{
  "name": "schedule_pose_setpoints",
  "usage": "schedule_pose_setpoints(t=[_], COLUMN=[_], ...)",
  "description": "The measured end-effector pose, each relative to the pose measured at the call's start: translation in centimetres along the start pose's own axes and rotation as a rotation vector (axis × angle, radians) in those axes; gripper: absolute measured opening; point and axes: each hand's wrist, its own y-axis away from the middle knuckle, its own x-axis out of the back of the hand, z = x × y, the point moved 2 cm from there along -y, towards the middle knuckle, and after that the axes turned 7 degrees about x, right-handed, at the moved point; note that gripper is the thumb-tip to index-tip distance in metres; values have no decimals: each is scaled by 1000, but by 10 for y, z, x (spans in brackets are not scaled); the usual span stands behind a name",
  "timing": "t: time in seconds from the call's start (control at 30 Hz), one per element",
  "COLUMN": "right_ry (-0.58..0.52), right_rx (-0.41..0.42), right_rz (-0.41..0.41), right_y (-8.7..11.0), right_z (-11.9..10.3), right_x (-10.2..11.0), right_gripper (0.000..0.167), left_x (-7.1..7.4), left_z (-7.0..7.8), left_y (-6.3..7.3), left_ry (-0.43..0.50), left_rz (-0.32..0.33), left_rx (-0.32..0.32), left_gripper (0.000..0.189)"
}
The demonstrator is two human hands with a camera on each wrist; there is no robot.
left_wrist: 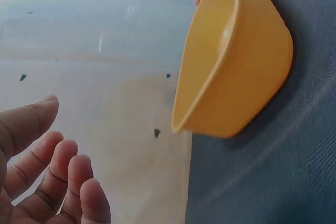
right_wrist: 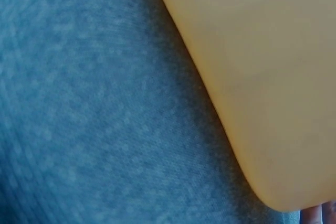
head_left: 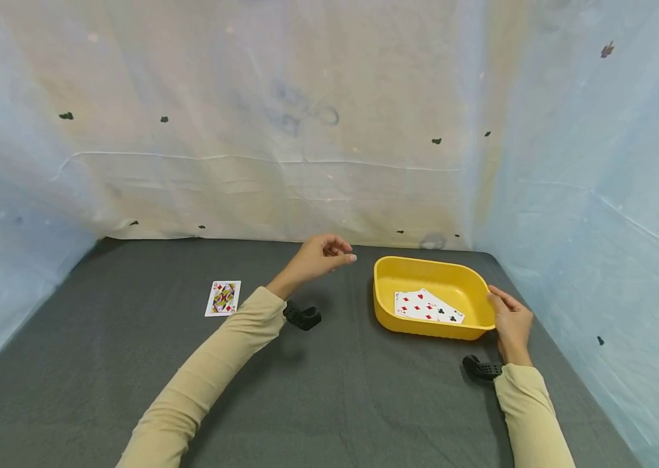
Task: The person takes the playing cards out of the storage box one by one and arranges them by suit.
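A yellow plastic tub (head_left: 388,273) stands on the dark cloth at the right, with a few playing cards (head_left: 423,305) lying overlapped on its floor, showing diamonds, a heart and clubs. My right hand (head_left: 513,325) grips the tub's right end at the rim, thumb on the near side. To the left of the tub, my left hand (head_left: 320,255) is raised over the cloth with loosely bent fingers and nothing in them. In the left wrist view its fingertips (left_wrist: 80,166) are apart from the thumb. One face-up queen of diamonds (head_left: 223,299) lies left of my left forearm.
Dark grey cloth (head_left: 359,390) covers the table. A pale hanging sheet (head_left: 306,130) with small dark spots rises behind the far edge, and bluish sheets (head_left: 604,214) flank both sides. Black bands (head_left: 303,317) sit at both wrists.
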Motion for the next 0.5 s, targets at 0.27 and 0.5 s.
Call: schedule_pose_setpoints(t=[0.27,0.5], right_ry=[-8,-16], right_rx=[19,-2], right_rz=[5,10], right_y=[1,2], right_z=[2,1], right_x=[-1,-2], right_gripper=[34,35], left_x=[-32,-59], left_z=[11,17], left_y=[-19,-32], left_ry=[-13,8], left_rz=[-63,-108], left_rx=[-34,-51], left_gripper=[24,23])
